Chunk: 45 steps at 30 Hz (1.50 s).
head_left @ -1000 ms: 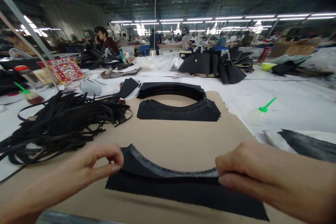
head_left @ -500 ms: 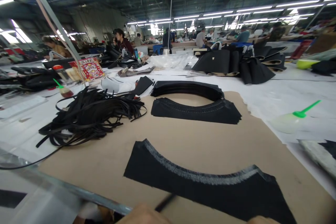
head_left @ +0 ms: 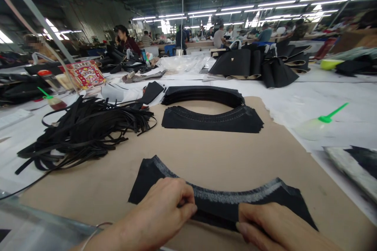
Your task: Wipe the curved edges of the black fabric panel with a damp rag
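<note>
Half a second ago both hands were at the lower edge of view; now they are over the near side of the black piece (head_left: 216, 206), which lies on the worktop (head_left: 229, 153) beneath them. The left hand (head_left: 167, 204) and right hand (head_left: 269, 223) are pinched, seemingly on a dark strip (head_left: 216, 220) between them. They sit closer together than a second ago, and the grey band (head_left: 253, 197) beyond them is uncovered, so the strip is apparently not laid there. Beyond the right hand, a bottle (head_left: 312, 128) holds something pale; beyond the left, another bottle (head_left: 57, 104) holds reddish-brown liquid.
</note>
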Each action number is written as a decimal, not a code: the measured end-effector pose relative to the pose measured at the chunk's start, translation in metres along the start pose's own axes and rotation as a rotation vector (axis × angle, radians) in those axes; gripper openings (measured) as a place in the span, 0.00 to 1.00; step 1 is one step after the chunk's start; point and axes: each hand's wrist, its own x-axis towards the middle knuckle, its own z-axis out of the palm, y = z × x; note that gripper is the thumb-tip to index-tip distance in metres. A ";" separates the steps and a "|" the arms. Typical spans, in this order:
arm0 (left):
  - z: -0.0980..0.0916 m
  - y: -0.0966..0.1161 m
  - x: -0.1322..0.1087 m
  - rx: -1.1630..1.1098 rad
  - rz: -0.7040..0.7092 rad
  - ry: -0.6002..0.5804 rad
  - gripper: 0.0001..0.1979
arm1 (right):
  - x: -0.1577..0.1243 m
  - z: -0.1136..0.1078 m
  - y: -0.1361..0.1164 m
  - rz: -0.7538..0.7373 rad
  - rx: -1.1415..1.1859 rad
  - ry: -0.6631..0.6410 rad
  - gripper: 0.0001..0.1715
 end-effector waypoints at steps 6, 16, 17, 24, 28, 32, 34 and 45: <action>0.012 -0.004 0.027 0.025 -0.042 -0.017 0.04 | 0.021 0.009 0.010 0.095 -0.037 0.081 0.12; 0.023 -0.012 0.043 0.086 -0.050 0.026 0.04 | 0.033 0.019 0.016 0.074 -0.154 0.128 0.13; 0.024 -0.012 0.044 0.090 -0.051 0.029 0.04 | 0.034 0.020 0.016 0.076 -0.166 0.135 0.13; 0.026 -0.016 0.043 0.106 -0.052 0.051 0.04 | 0.037 0.019 0.012 0.103 -0.214 0.143 0.13; 0.026 -0.015 0.044 0.122 -0.051 0.032 0.04 | 0.039 0.020 0.011 0.108 -0.236 0.143 0.13; 0.025 -0.015 0.045 0.134 -0.063 0.028 0.04 | 0.043 0.022 0.011 0.127 -0.241 0.105 0.13; 0.026 -0.016 0.046 0.147 -0.065 0.030 0.04 | 0.044 0.022 0.010 0.133 -0.249 0.103 0.13; 0.027 -0.016 0.046 0.170 -0.072 0.041 0.05 | 0.046 0.019 0.005 0.142 -0.274 0.087 0.13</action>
